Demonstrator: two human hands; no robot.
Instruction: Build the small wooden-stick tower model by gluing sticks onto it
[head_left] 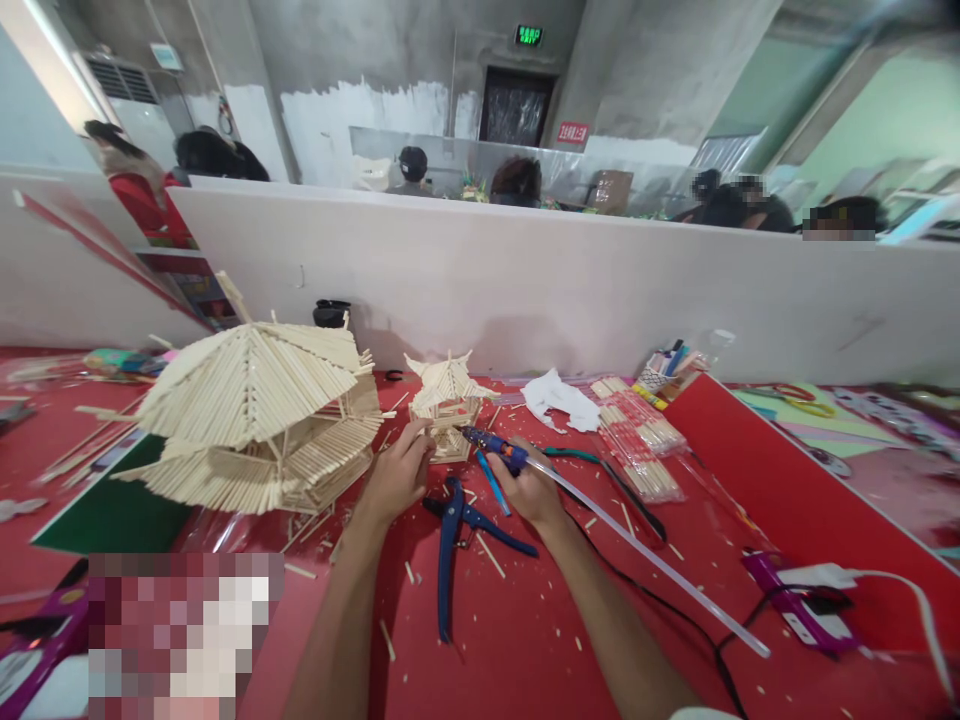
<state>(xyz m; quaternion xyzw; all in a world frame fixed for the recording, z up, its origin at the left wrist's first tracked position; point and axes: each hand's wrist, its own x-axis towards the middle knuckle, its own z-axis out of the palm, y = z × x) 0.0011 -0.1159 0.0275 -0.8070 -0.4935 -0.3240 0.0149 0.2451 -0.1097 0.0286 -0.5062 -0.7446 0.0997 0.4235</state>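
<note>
I saw small pale wooden-stick pavilion (448,384) roofed, remaining work unclear. Right hand (531,487) curled fingers round blue plastic glue gun (496,447); left hand (405,467) at pavilion, pinching I could not tell.

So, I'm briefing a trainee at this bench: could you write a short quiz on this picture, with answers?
1. What does the right hand hold?
2. True or false: in the picture, the large stick model stands left of the small model.
3. Fill in: the two-handled tool lying between the forearms is coloured ____.

Key:
1. A glue gun, with a long translucent stick behind it.
2. True.
3. Blue.
</note>
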